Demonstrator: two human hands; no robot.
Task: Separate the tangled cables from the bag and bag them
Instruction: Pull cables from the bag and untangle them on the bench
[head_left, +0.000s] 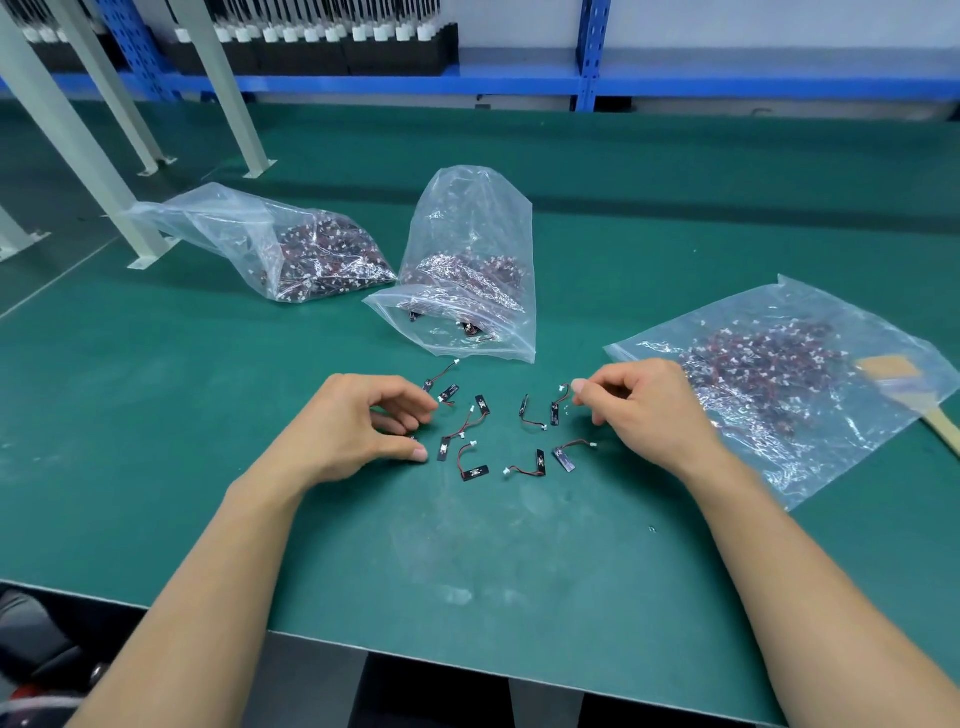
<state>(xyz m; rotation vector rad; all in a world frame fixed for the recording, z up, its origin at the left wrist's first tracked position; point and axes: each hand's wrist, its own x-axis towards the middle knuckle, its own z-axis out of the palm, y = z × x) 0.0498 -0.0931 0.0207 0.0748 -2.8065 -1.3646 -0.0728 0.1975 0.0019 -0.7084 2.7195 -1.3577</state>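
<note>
**A:** Where are my hands?

**B:** Both are on the green mat (467, 571). Your left hand (358, 426) has its fingers (415, 402) curled, with the thumb apart from them and its tip down on the mat. I cannot tell whether anything is held beneath them.

**A:** And the right?

**B:** Your right hand (644, 410) has thumb and forefinger drawn together, their tips just beside the white plug of one short cable (556, 413). I cannot tell whether they actually grip it.

**A:** The other cables?

**B:** The loose cables (475, 470) lie scattered on the mat between your two sets of fingertips. Each is a black strip with a thin wire and a white plug.

**A:** The bags?

**B:** Just beyond your fingertips a clear upright bag (467, 249) stands with cables inside. Farther out past your left fingers lies a full bag (270, 244). A flat bag (779, 384) of cables spreads outward from your right knuckles, with a wooden-handled brush (893, 374) at its outer side. Blue shelving (589, 52) stands farthest off.
</note>
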